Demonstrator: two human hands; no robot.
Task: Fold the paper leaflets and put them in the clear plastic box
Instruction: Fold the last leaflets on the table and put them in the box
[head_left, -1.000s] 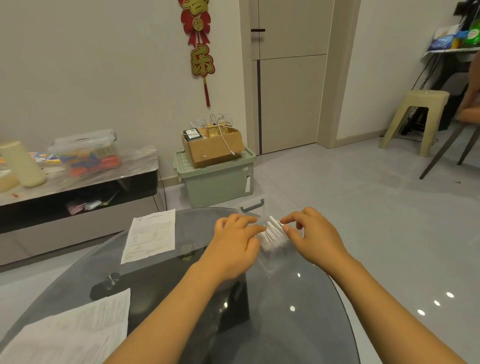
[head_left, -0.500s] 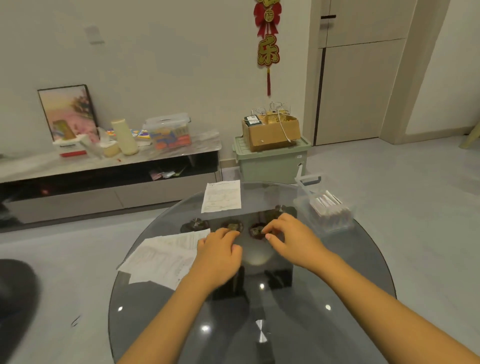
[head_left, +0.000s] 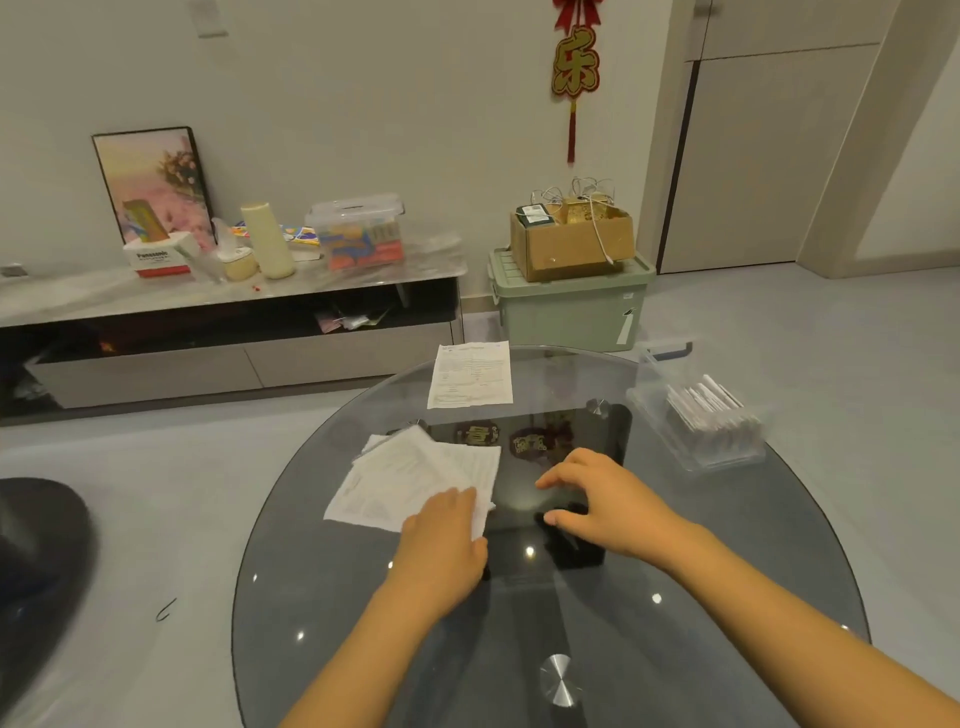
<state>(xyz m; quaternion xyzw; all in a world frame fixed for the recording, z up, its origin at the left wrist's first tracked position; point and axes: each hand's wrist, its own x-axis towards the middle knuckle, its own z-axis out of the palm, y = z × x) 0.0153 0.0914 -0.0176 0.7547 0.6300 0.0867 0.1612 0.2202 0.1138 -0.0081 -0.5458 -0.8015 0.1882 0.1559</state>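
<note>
A round glass table (head_left: 675, 597) is seen. Leaflets (head_left: 410, 478) at 10 o'clock are pressed by the left hand (head_left: 441, 545); the right hand (head_left: 597, 499) is spread, relaxed. The box (head_left: 696, 421) lies at 2 o'clock.

Bare forearms and hands (head_left: 524, 519), no sleeves, unadorned.

On the table (head_left: 675, 597) we see a stack of leaflets (head_left: 410, 478) at the left, a single leaflet (head_left: 470, 375) behind it, and the box (head_left: 696, 421) at the right edge holding folded leaflets (head_left: 709, 410). Our hands sit between stack and box.
</note>
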